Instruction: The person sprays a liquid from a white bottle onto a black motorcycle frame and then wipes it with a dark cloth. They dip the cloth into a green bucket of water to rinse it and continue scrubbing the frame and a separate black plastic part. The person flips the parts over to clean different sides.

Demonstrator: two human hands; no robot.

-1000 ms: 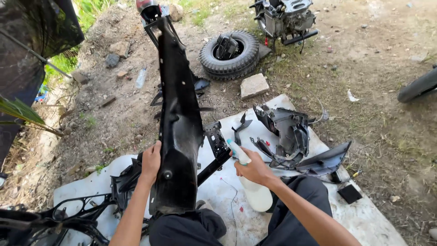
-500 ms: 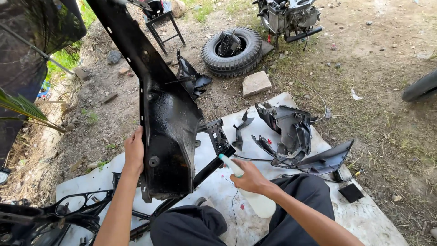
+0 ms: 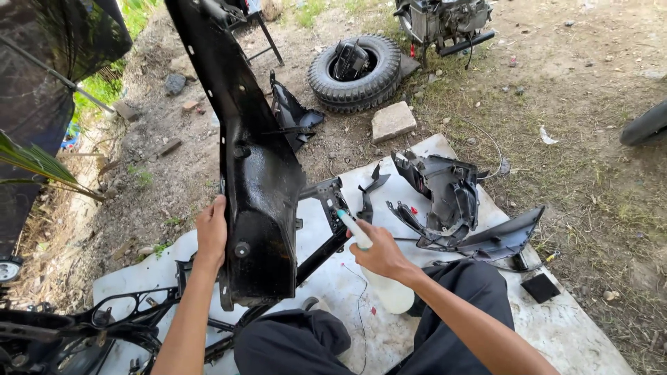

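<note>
Gripping the edge of a long black frame panel (image 3: 257,187), the left hand (image 3: 210,232) has its fingers (image 3: 217,208) curled shut round the panel's left side and holds it tilted upright, its lower end resting near the person's knees. Just right of the panel, the right hand (image 3: 381,253) is closed round a white squeeze bottle (image 3: 379,274), whose nozzle points at the black bracket (image 3: 326,198) jutting from the panel's right edge.

Judging by the glossy wet sheen across the panel's broad face, much of its surface looks already coated or wetted; the bracket and the narrow upper stretch seem left to do.

Counted outward from the fingers: one panel, one bottle, one white sheet (image 3: 556,326) on the ground, a cluster of loose dark fairing pieces (image 3: 445,198) right of the bottle, one flat stone (image 3: 392,121), one tyre (image 3: 358,73) beyond, one engine block (image 3: 441,21) at the far edge.
</note>
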